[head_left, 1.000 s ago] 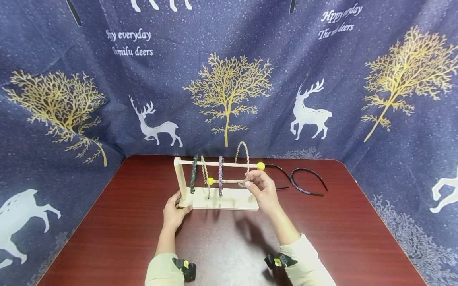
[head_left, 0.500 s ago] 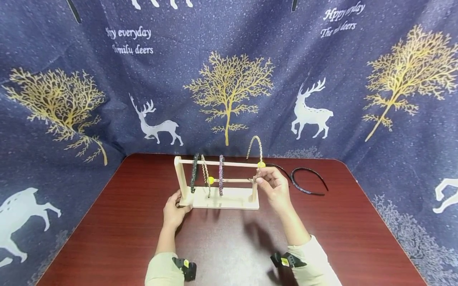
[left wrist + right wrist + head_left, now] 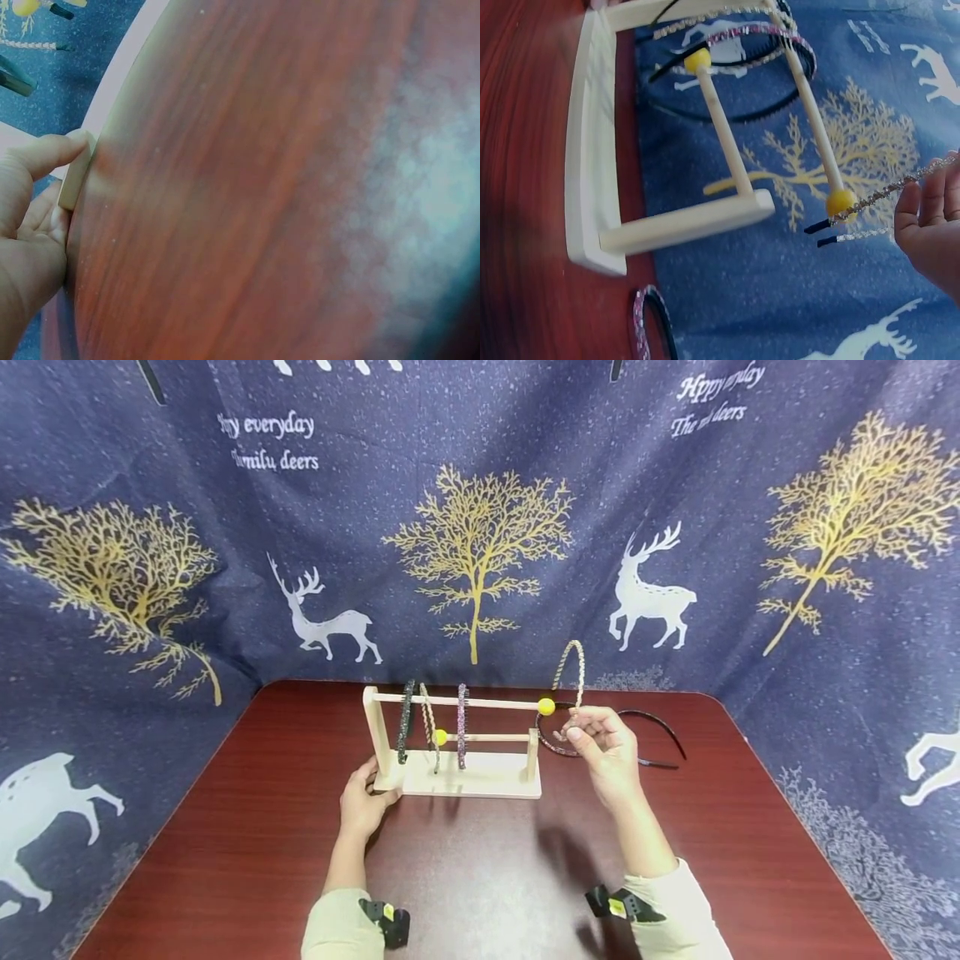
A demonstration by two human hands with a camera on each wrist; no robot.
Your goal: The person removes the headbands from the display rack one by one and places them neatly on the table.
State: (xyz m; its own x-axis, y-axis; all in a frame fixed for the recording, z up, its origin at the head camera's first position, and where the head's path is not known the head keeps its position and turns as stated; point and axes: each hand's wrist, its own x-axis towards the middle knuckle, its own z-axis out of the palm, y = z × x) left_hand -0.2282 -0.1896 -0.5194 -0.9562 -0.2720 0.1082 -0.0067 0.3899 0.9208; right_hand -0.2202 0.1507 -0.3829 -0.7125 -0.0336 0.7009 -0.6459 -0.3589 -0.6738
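Toward the far edge of the bench (image 3: 225,860), my left fingers (image 3: 363,774) are gripping the wooden stand (image 3: 487,777). My right fingers (image 3: 597,715) are pinching a gold headband (image 3: 889,191) near a yellow ball (image 3: 546,707).

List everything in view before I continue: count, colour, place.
Printed backdrop: 1, blue, white and gold, at back
Dark strips: 2, black, backdrop's top
Table: 1, maroon, foreground
Wooden headband stand: 1, pale, on table
Ball tips: 2, yellow, stand's rod ends
Black headband: 1, black, upper rod
Braided headband: 1, gold, upper rod
Purple headband: 1, purple, upper rod
Held headband: 1, gold, right of stand
Pink headband: 1, pink and black, on table
Dark headband: 1, dark, on table, partly hidden
Wrist cameras: 2, black, forearms
Sleeves: 2, cream, forearms
Left hand: 1, holding stand's left end
Right hand: 1, pinching held headband
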